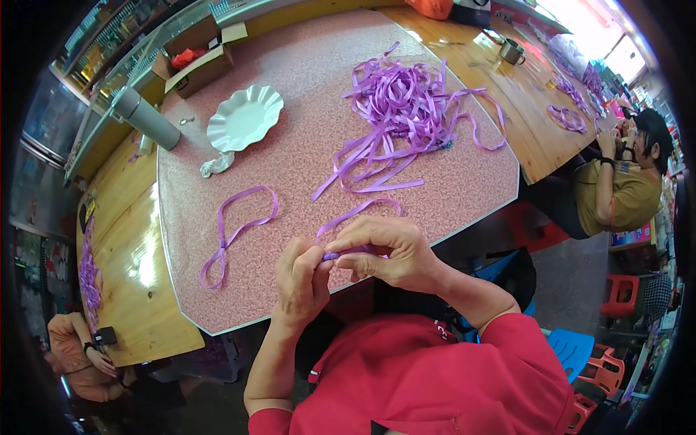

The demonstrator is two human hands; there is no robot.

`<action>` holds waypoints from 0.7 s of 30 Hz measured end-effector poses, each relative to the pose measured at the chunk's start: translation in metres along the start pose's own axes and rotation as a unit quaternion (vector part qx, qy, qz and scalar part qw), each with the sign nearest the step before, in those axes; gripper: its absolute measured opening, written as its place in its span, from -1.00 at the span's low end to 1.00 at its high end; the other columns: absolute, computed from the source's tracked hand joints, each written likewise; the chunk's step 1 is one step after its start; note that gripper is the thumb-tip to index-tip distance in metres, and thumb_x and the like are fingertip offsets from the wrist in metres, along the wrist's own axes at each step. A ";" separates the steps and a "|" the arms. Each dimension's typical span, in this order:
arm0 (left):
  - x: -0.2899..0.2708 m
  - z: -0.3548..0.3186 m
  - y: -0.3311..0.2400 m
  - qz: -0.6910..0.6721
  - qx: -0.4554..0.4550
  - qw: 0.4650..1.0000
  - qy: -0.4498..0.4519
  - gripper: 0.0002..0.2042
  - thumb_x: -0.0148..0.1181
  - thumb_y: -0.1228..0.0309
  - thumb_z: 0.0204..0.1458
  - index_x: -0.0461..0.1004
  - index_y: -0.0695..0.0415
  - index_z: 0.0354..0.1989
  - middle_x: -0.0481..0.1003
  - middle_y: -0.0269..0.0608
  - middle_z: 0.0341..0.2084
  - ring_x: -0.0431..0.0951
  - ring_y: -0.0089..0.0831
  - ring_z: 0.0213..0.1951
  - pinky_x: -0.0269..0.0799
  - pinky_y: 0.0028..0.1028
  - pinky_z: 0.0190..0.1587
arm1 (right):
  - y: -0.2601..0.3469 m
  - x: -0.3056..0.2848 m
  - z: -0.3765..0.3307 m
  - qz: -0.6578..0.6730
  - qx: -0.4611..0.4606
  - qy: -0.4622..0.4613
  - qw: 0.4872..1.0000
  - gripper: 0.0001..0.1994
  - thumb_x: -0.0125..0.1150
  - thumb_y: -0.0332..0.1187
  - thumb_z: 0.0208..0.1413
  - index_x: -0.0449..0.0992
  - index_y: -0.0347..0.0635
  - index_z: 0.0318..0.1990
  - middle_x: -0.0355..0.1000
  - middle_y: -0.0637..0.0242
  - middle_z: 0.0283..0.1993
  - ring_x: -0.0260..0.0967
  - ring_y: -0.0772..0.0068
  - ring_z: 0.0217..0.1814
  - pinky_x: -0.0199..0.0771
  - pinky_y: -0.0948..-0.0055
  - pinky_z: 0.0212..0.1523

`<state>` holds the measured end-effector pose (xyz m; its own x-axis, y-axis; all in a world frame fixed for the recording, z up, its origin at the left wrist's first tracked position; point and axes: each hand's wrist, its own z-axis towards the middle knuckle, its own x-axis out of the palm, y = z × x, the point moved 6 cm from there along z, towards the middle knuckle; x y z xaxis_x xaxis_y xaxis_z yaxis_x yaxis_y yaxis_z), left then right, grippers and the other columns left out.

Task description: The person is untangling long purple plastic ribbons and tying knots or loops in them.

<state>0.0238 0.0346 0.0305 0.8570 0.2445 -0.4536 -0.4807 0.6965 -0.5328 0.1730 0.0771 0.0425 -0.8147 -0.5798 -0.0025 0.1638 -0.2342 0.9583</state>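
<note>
A: What are the hands doing?
B: The left hand (pixel 303 279) and right hand (pixel 388 252) are both pinching a purple ribbon strip (pixel 353 217) at the pink table (pixel 290 94) edge, seemingly folding it.
A: What is coming next?
B: Probably a firm pinch and a careful loop.

The purple ribbon (pixel 357 212) vanishes into the fingers of both hands, left hand (pixel 301 279) and right hand (pixel 388 250), so its pinched end is hidden. What fills the cardboard box (pixel 197 59) at the table's far corner is too small to tell. The metal cup (pixel 512 51) blurs near the rim.
</note>
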 end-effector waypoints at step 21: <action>0.006 -0.004 -0.005 -0.112 -0.078 0.991 0.016 -0.71 -0.08 0.23 0.39 0.43 0.23 -0.17 0.39 -0.23 -0.50 0.33 -0.49 -0.51 0.21 -0.45 -0.46 | 0.012 -0.001 -0.002 -0.093 -0.178 0.026 0.979 -0.84 0.30 -0.62 0.10 0.58 -0.28 -0.16 0.53 0.16 -0.19 0.56 0.25 -0.24 0.56 0.37 -0.30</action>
<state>0.0302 0.0296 0.0276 0.9406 0.0724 -0.3316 -0.3032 0.6184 -0.7251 0.1773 0.0730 0.0538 -0.8214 -0.5374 -0.1910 0.2063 -0.5921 0.7790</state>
